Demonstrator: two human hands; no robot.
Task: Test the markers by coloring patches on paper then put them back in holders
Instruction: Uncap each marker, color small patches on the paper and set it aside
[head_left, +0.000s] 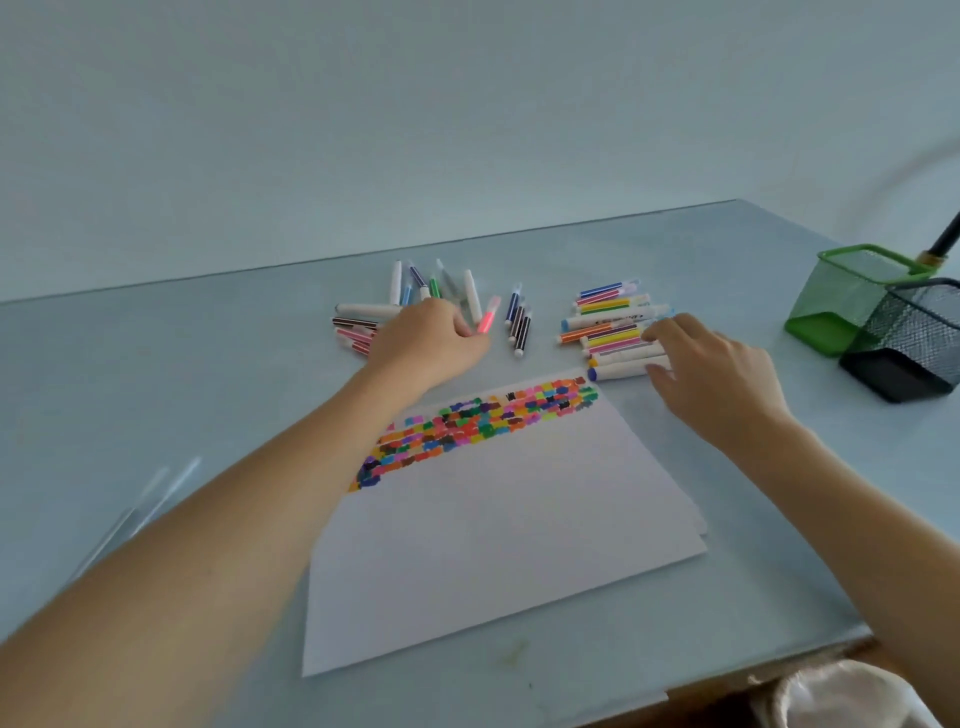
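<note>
Markers (613, 327) under both hands' fingertips

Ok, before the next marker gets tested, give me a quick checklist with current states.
1. Marker in hand: ok. The left hand holds a pink marker at the left pile.
2. Cap off: cannot tell, the tip is blurred.
3. Room on the paper: ok. Patches fill only the far edge; the rest is blank.
4. Right hand free: not ok. Its fingers rest on the right pile.
5. Holders reachable: ok. The green holder and black holder stand at the far right, tilted in this view.
6. Holders ready to fill: cannot tell, their insides are not clearly visible.
</note>
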